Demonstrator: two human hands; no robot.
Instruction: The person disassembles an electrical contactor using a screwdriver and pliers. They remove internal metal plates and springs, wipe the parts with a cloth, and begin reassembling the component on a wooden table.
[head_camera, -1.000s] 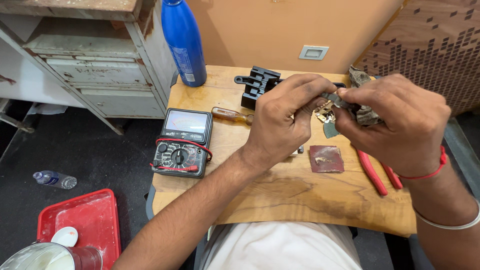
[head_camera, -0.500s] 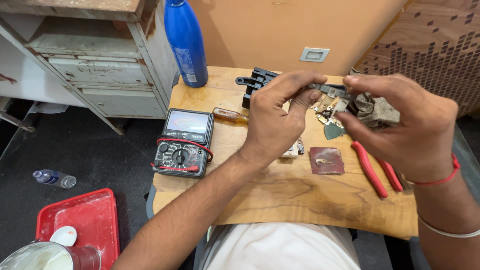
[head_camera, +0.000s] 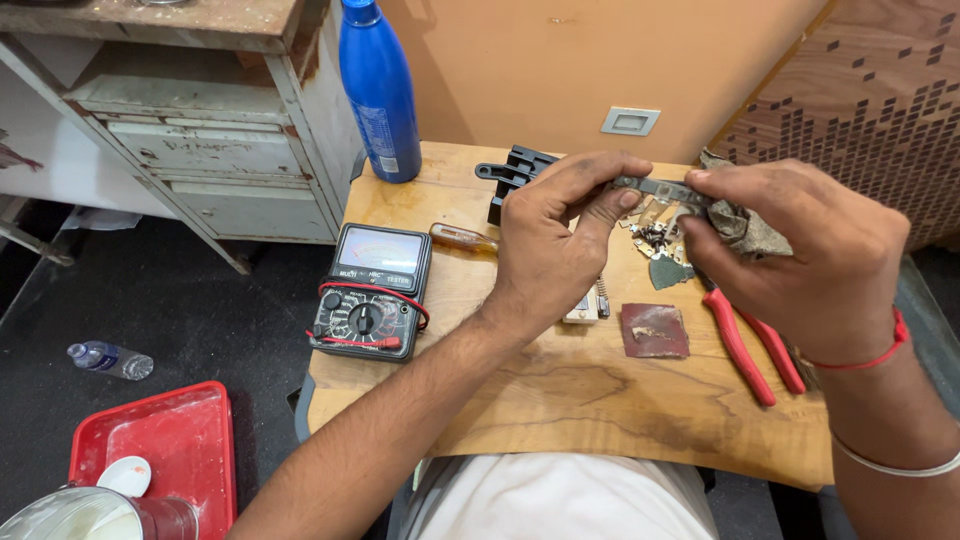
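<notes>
Above a small wooden table (head_camera: 560, 400), left hand (head_camera: 548, 250) and right hand (head_camera: 800, 265) raised together, both closed on one thin grey metal strip (head_camera: 655, 188) held level between them. Left thumb and forefinger pinched on the strip's left end, remaining fingers curled under; right thumb and forefinger clamped on its right end, with a crumpled brownish rag (head_camera: 745, 225) bunched inside the same fist. Strip clear of the tabletop, over the far half of the table. Directly below it, a scatter of small metal bits and springs (head_camera: 655, 238), too small to tell apart, perhaps contacts. Just beside those, a dark green scrap (head_camera: 668, 272); nearer the body, a square of reddish-brown sandpaper (head_camera: 655, 330) lying flat. Red-handled pliers (head_camera: 745, 345) on the table under the right wrist, partly hidden by it. Black plastic housing (head_camera: 515, 170) at the far edge behind the left fingers. Amber-handled screwdriver (head_camera: 462, 238) flat on the wood, beside an analogue multimeter (head_camera: 372, 290) with red lead wound round it. Blue bottle (head_camera: 380, 90) upright at the far left corner. On the floor to the left, a red tray (head_camera: 190, 450) and a small clear bottle (head_camera: 110, 360).
</notes>
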